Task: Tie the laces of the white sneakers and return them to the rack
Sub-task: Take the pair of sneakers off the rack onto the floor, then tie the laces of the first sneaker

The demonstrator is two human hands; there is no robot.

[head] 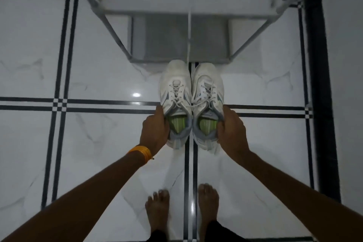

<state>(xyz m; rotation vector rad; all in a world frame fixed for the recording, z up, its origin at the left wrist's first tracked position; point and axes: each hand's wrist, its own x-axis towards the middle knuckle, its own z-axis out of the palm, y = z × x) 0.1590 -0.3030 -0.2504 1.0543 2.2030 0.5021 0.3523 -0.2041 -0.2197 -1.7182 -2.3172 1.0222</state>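
Two white sneakers with grey trim and green insoles are side by side, toes pointing at the rack. My left hand (155,129) grips the collar of the left sneaker (174,88). My right hand (231,129) grips the collar of the right sneaker (208,88). Both pairs of laces are crossed up the tongues; whether they are knotted I cannot tell. The grey metal shoe rack (110,25) stands just beyond the toes, its shelves showing nothing on them.
The floor (98,76) is glossy white marble tile with black double-line borders. My bare feet (182,210) stand just behind the sneakers. A dark border strip (322,84) runs along the right, beside a white wall.
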